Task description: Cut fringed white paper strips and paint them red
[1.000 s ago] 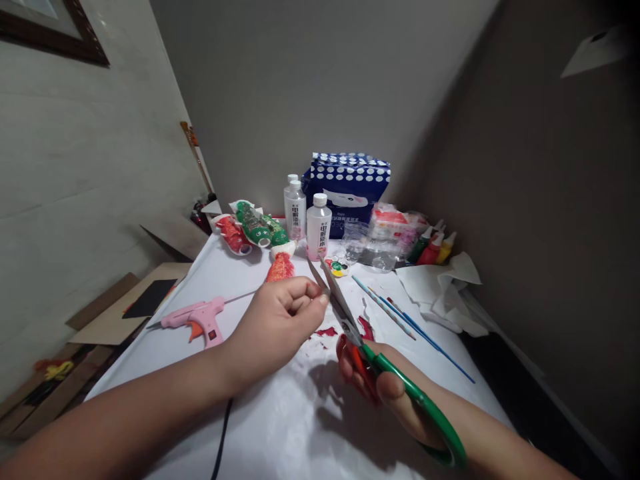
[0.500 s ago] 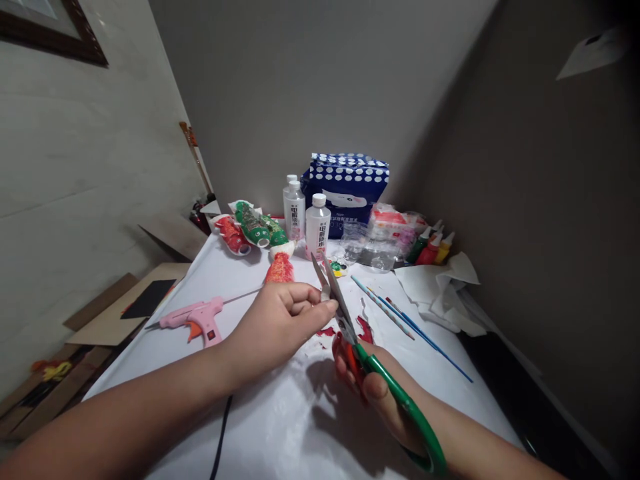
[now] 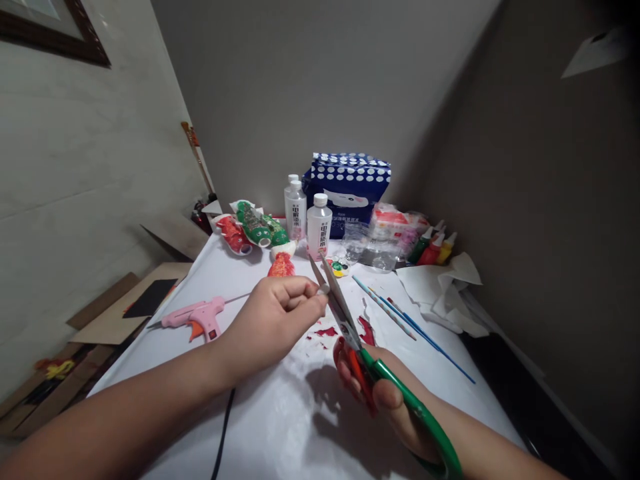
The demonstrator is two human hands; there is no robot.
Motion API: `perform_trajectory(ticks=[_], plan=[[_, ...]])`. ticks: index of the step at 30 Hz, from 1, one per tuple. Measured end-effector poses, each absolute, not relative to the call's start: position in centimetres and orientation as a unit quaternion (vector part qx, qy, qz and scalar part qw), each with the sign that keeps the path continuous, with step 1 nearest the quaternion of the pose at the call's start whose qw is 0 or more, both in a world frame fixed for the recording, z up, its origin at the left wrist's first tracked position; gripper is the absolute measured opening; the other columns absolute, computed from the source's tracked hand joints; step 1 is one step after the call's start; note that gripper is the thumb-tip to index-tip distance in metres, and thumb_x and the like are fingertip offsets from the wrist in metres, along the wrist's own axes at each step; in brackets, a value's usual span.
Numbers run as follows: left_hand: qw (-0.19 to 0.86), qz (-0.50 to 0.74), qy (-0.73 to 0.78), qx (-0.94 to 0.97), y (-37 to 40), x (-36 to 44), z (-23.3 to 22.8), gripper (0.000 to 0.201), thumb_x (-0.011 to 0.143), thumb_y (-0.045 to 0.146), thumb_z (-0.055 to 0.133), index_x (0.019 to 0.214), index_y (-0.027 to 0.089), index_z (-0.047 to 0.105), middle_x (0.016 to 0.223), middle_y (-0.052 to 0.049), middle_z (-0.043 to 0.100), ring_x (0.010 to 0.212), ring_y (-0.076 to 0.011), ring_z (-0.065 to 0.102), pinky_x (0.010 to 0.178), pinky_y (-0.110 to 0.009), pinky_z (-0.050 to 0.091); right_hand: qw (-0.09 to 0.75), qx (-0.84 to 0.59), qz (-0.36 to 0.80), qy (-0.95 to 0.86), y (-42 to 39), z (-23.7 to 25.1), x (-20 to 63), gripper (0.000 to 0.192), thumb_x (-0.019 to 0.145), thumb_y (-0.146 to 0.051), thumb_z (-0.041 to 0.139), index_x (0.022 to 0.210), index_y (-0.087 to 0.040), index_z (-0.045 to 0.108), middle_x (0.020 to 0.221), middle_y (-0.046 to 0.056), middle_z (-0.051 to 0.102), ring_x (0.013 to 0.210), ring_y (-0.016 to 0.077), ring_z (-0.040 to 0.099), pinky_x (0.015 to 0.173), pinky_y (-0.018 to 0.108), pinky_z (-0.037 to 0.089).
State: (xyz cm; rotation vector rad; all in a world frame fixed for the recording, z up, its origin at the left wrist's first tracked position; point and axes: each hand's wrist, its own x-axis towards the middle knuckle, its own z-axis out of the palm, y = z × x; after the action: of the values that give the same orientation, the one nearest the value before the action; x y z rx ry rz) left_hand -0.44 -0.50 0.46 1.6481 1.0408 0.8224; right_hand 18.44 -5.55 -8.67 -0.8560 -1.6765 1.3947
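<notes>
My left hand (image 3: 287,310) pinches a small whitish piece (image 3: 323,289) between thumb and fingertips; what it is made of I cannot make out. Right beside it are the slightly parted blades of the scissors (image 3: 341,312), which have green and orange handles. Fingers and thumb of my right hand (image 3: 385,387) are through those handles. Beneath the hands, red scraps (image 3: 367,331) lie on the white-covered table (image 3: 280,427). Behind my left hand is a red and orange fish-like figure (image 3: 282,261), partly hidden by the hand.
At left lies a pink glue gun (image 3: 197,317). Red and green fish figures (image 3: 253,223), labelled bottles (image 3: 319,227) and a blue bag (image 3: 350,180) stand at the back. Thin paintbrushes (image 3: 400,317), crumpled white paper (image 3: 443,290) and paint bottles (image 3: 433,248) are on the right.
My left hand has shifted slightly left and up, and the whitish piece shows more clearly beside the blades. The scissors remain in my right hand, almost where they were.
</notes>
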Motion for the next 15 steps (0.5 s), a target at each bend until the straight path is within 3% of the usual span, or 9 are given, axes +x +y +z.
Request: perform_trajectory(ticks=[6,15], plan=[[0.473,0.351,0.424,0.688,-0.5,-0.2,0.0,0.031,0.087,0.032,0.051,0.061,0.017,0.043,0.049,0.008,0.036,0.044,-0.0047,0.031,0.042,-0.017,0.024,0.376,-0.361,0.51,-0.684,-5.8,-7.1,18.0,0.075,0.071,-0.091,0.021,0.074,-0.02,0.044,0.068,0.0,0.045,0.058,0.0145,0.037,0.053,0.027,0.034],[0.48,0.356,0.413,0.687,-0.6,-0.2,0.1,0.031,0.088,0.03,0.05,0.061,0.018,0.04,0.05,0.008,0.034,0.045,-0.0049,0.03,0.042,-0.018,0.024,0.379,-0.364,0.561,-0.64,-6.0,-8.2,18.0,0.078,0.065,-0.094,0.028,0.074,-0.019,0.049,0.066,0.0,0.045,0.057,0.0142,0.038,0.05,0.027,0.031]])
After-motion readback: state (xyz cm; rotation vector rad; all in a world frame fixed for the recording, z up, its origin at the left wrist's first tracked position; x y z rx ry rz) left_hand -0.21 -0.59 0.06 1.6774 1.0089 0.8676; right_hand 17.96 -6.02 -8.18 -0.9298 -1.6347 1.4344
